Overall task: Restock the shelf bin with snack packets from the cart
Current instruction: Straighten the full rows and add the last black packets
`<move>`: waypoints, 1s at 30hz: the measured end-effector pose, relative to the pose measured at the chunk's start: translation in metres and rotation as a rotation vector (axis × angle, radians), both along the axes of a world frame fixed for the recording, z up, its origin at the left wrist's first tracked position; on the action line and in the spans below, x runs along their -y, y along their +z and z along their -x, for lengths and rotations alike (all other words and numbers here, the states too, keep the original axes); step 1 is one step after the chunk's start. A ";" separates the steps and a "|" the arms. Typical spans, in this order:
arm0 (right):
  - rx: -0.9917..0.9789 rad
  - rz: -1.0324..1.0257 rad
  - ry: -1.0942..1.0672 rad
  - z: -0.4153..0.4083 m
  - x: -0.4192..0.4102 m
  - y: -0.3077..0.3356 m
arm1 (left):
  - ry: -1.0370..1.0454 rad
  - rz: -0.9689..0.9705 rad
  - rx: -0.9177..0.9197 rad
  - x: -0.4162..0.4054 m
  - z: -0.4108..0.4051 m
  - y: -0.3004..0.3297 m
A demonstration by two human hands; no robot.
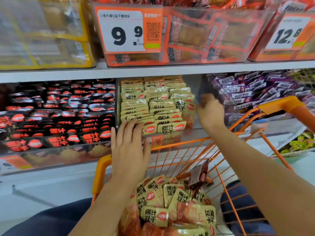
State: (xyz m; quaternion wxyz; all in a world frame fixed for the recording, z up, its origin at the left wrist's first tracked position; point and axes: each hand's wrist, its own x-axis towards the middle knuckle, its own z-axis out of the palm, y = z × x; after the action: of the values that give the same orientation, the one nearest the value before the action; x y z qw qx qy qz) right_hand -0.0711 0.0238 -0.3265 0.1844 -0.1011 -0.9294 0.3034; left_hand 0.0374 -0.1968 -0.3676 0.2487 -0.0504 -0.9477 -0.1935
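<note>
To the left, black-and-red foil snack packets (56,116) were seen filling the neighbouring clear bin. The left hand (128,147) was laid flat, fingers straight and slightly spread, with the fingertips (132,124) pressed against the front rows of beige snack packets with red oval logos (153,106) standing in the clear plastic shelf bin (170,138) at the middle. The right hand (210,113) was placed at the bin's right edge, fingers curled round the transparent side wall (202,92); nothing else could be made out in its hold. Further right, purple wrapped snacks (247,92) were stacked in the next bin. Below, more beige packets of the same print (170,201) were heaped in the orange wire cart (187,150).

The step in hand was judged to be tidying and compressing the stocked rows. Next, one hand would have to be lowered to the cart, a handful gathered, and set upright into whatever gap was opened.
</note>
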 end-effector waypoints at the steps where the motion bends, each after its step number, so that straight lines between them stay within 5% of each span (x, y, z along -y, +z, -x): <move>1: -0.151 0.035 0.030 -0.011 0.001 0.010 | 0.002 0.001 0.001 -0.002 0.000 0.003; 5: -0.415 0.078 0.363 -0.084 0.023 0.029 | -0.060 -0.029 -0.011 -0.006 -0.012 0.024; 9: -0.357 -0.248 0.680 -0.130 0.039 0.000 | -0.217 0.022 -0.033 -0.008 -0.037 0.045; 11: -0.077 -0.451 0.838 -0.142 0.040 -0.027 | -0.286 0.001 0.011 -0.003 -0.056 0.038; 16: 1.041 -0.855 0.915 -0.161 0.039 -0.076 | -0.319 0.043 0.361 0.010 -0.082 0.007; 18: 1.215 -0.866 0.899 -0.166 0.038 -0.085 | -0.306 0.038 0.445 0.013 -0.076 0.003; 21: 1.203 -0.955 0.951 -0.172 0.042 -0.091 | -0.281 0.036 0.484 0.014 -0.068 0.000; 23: 1.158 -0.915 0.973 -0.170 0.044 -0.091 | -0.275 0.045 0.503 0.014 -0.066 -0.001; 27: 1.060 -0.372 0.868 -0.149 0.031 -0.076 | -0.263 0.044 0.514 0.014 -0.065 -0.002; 30: 0.959 -0.291 0.871 -0.144 0.025 -0.062 | -0.262 0.011 0.525 0.014 -0.066 0.000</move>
State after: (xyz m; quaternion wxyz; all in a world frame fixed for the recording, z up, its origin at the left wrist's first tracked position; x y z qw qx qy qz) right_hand 0.0726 -0.0008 -0.3886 -0.3773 0.1860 -0.8959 0.1429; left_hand 0.1031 -0.2109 -0.3673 -0.0326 -0.1221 -0.9661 -0.2253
